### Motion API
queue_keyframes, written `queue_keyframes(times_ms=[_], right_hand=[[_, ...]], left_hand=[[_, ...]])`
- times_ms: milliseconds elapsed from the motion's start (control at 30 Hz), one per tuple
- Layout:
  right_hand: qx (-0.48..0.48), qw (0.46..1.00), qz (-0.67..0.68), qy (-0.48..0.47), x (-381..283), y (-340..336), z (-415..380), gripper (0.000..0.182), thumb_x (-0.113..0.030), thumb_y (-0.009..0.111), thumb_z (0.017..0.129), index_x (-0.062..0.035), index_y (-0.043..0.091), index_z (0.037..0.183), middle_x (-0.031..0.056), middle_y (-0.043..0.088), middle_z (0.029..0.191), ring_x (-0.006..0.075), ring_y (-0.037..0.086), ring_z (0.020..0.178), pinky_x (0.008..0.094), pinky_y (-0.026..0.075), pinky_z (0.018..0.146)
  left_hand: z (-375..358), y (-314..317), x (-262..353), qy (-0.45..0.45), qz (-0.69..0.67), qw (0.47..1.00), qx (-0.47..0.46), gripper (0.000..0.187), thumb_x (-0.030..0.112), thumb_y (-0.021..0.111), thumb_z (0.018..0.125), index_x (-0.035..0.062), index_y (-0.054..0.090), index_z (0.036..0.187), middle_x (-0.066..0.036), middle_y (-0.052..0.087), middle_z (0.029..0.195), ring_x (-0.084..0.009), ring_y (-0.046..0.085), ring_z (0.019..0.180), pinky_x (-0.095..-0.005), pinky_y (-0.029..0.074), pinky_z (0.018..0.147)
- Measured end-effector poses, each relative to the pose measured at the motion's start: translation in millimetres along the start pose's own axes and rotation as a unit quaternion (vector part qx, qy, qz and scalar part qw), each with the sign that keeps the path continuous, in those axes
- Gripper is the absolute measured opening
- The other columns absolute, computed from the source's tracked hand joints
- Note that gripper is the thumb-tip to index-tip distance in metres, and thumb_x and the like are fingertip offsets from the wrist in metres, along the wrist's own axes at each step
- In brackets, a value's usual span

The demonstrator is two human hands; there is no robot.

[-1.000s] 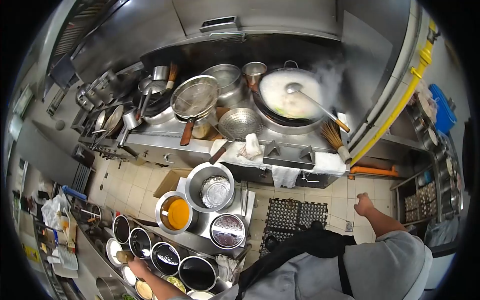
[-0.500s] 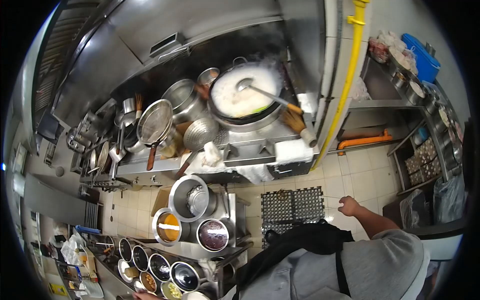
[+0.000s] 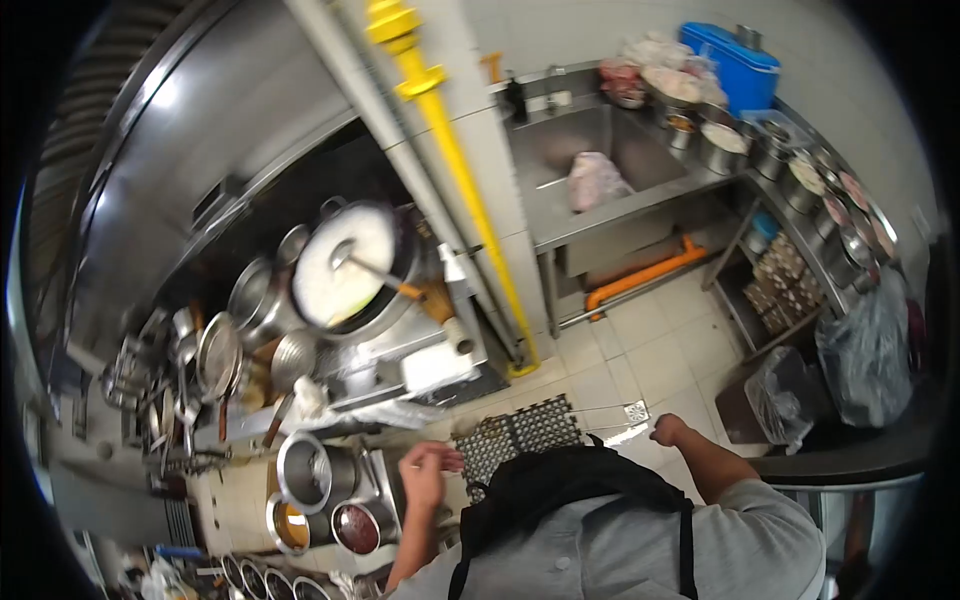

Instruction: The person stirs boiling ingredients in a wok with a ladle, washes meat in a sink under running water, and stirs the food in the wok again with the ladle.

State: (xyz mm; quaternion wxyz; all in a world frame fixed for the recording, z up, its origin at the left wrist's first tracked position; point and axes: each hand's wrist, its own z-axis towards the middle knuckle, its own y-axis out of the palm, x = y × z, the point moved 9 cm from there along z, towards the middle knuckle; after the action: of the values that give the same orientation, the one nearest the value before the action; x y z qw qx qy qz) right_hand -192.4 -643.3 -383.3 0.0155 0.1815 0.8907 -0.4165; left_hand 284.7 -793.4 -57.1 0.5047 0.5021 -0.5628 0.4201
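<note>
My left hand (image 3: 428,472) is raised over the floor beside the metal pots, fingers partly spread and holding nothing visible. Out to the right, my right hand (image 3: 668,430) is closed above the tiles; a thin line runs leftward near it, and what the fingers hold is too small to tell. Nearest to my left hand are a pot of dark red contents (image 3: 357,527) and a large steel pot (image 3: 305,470). On the stove, a wok (image 3: 345,262) holds whitish liquid with a ladle (image 3: 375,270) resting in it.
A black perforated mat (image 3: 515,435) lies in front of me. The sink (image 3: 640,150) holds a pale bag. Food containers and a blue bin (image 3: 735,70) stand on the right counter. Below are an orange pipe (image 3: 645,273) and a lined trash bin (image 3: 750,405).
The view has swung right, bringing the sink into sight. My left hand has come up from the containers at the lower left; my right hand remains extended and closed.
</note>
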Motion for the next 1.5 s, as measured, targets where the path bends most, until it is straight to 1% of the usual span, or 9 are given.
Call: queue_keyframes(times_ms=[167, 267, 300, 867, 933, 1100, 1233, 1367, 1500], right_hand=[[0.005, 0.996, 0.077, 0.04, 25, -65, 29, 0.035, -0.035, 0.058, 0.076, -0.0057, 0.069, 0.093, 0.0183, 0.065, 0.096, 0.0341, 0.062, 0.09, 0.0394, 0.049, 0.082], [0.082, 0.989, -0.023, -0.12, 19, -112, 74, 0.027, -0.029, 0.058, 0.076, -0.0065, 0.069, 0.087, 0.016, 0.065, 0.084, 0.0341, 0.062, 0.086, 0.0409, 0.05, 0.076], [0.144, 0.976, 0.163, -0.027, 33, -155, 74, 0.035, -0.032, 0.06, 0.074, -0.0021, 0.066, 0.091, 0.0168, 0.065, 0.085, 0.0338, 0.062, 0.085, 0.0395, 0.05, 0.076], [0.172, 0.721, 0.67, -0.049, 52, -515, 247, 0.03, -0.01, 0.062, 0.082, 0.0046, 0.057, 0.107, 0.0056, 0.061, 0.079, 0.0136, 0.057, 0.062, 0.0262, 0.048, 0.058], [0.195, 0.737, 0.641, -0.094, 49, -570, 285, 0.039, -0.013, 0.064, 0.083, 0.0032, 0.053, 0.117, 0.0092, 0.061, 0.096, 0.014, 0.058, 0.081, 0.0255, 0.046, 0.066], [0.103, 0.591, 0.783, -0.167, 34, -688, 464, 0.037, -0.02, 0.062, 0.084, -0.0025, 0.054, 0.116, 0.0052, 0.06, 0.095, 0.0167, 0.057, 0.082, 0.0271, 0.046, 0.065], [0.0, 0.511, 0.86, 0.009, 12, -757, 600, 0.019, -0.015, 0.06, 0.084, -0.0045, 0.054, 0.098, 0.0065, 0.059, 0.092, 0.0176, 0.055, 0.082, 0.0322, 0.048, 0.07], [0.067, 0.391, 0.893, -0.213, -2, -872, 638, 0.027, -0.012, 0.058, 0.085, -0.0016, 0.054, 0.11, 0.0053, 0.058, 0.092, 0.0174, 0.057, 0.076, 0.0283, 0.048, 0.07], [0.115, 0.571, 0.771, -0.259, 8, -863, 576, 0.032, -0.014, 0.064, 0.083, 0.0029, 0.055, 0.108, 0.0064, 0.062, 0.09, 0.0144, 0.058, 0.069, 0.0277, 0.048, 0.064]], left_hand=[[40, 196, 21, 0.014, -0.087, 0.941, -0.325, 0.028, 0.014, 0.051, 0.092, -0.0042, 0.048, 0.113, -0.016, 0.059, 0.111, -0.0229, 0.06, 0.099, -0.033, 0.048, 0.084], [75, 277, 65, 0.124, -0.052, 0.888, -0.439, 0.028, 0.012, 0.046, 0.094, -0.0032, 0.046, 0.118, -0.015, 0.055, 0.117, -0.0218, 0.056, 0.105, -0.0336, 0.044, 0.089], [91, 297, 67, 0.114, -0.057, 0.887, -0.444, 0.028, 0.012, 0.046, 0.094, -0.0032, 0.046, 0.118, -0.015, 0.055, 0.117, -0.0218, 0.056, 0.105, -0.0336, 0.044, 0.089], [400, 457, 32, -0.038, -0.062, 0.956, -0.283, 0.037, 0.0, 0.037, 0.091, -0.0006, 0.031, 0.127, -0.017, 0.058, 0.105, -0.023, 0.063, 0.089, -0.0318, 0.05, 0.076], [423, 448, -25, -0.226, -0.053, 0.947, -0.221, 0.026, 0.005, 0.042, 0.092, -0.0028, 0.045, 0.117, -0.013, 0.059, 0.091, -0.02, 0.061, 0.078, -0.0301, 0.048, 0.068], [457, 437, -41, -0.3, -0.129, 0.945, 0.0, 0.017, 0.019, 0.045, 0.093, 0.0048, 0.051, 0.086, -0.001, 0.04, 0.057, -0.011, 0.037, 0.044, -0.0259, 0.029, 0.038], [488, 468, -39, -0.33, -0.142, 0.933, 0.027, 0.024, 0.027, 0.043, 0.095, 0.0107, 0.048, 0.077, 0.004, 0.034, 0.053, -0.0065, 0.03, 0.04, -0.0224, 0.023, 0.037], [556, 513, -37, -0.289, -0.122, 0.948, 0.053, 0.027, 0.028, 0.042, 0.095, 0.0114, 0.048, 0.075, 0.003, 0.035, 0.052, -0.0088, 0.032, 0.04, -0.0246, 0.025, 0.037], [661, 552, -45, -0.234, -0.085, 0.967, 0.051, 0.028, 0.025, 0.039, 0.094, 0.0111, 0.046, 0.07, 0.0, 0.038, 0.051, -0.0121, 0.034, 0.038, -0.0276, 0.027, 0.036]])
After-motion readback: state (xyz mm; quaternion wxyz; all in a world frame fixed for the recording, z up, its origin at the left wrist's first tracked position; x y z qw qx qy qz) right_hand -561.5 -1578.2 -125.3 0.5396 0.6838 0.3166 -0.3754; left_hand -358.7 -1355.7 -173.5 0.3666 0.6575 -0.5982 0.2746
